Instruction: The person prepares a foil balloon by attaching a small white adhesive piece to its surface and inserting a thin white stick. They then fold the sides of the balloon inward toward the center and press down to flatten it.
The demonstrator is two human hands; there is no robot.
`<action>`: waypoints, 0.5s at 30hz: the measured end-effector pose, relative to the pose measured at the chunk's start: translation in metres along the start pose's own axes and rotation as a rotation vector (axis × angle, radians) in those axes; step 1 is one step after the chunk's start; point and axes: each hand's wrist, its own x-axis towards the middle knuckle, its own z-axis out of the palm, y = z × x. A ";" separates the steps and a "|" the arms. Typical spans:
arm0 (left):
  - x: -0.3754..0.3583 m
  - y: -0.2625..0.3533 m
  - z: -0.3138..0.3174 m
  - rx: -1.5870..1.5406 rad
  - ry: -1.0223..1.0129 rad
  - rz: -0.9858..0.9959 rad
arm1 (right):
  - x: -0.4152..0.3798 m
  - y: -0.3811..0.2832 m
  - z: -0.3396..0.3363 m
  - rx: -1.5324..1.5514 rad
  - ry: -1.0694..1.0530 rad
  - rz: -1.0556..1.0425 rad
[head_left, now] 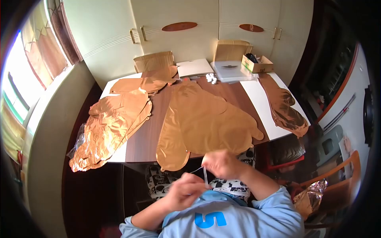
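Over my lap, both hands are closed on a thin whitish strip that runs between them. My left hand pinches near its lower end. Higher and to the right, my right hand grips the upper end, its fingers a little blurred. Just beyond my hands, a large flat copper-coloured foil balloon lies on the brown table, its lower lobe hanging over the front edge.
More copper foil balloons lie at the left and right. Behind stand a small cardboard box, clear plastic cases, white sheets and small white pieces. A wooden chair holds crumpled foil.
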 end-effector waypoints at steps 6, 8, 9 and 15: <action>-0.008 -0.004 0.007 -0.066 -0.191 -0.064 | 0.007 -0.017 -0.017 -0.097 0.147 -0.002; -0.005 0.001 -0.012 -0.102 0.047 -0.141 | -0.002 -0.004 0.004 -0.009 0.028 -0.044; 0.000 -0.003 -0.025 -0.024 0.203 -0.215 | -0.013 -0.004 0.024 0.138 -0.035 -0.196; 0.003 -0.001 -0.001 -0.137 -0.028 0.019 | -0.003 -0.004 -0.009 -0.072 0.146 0.084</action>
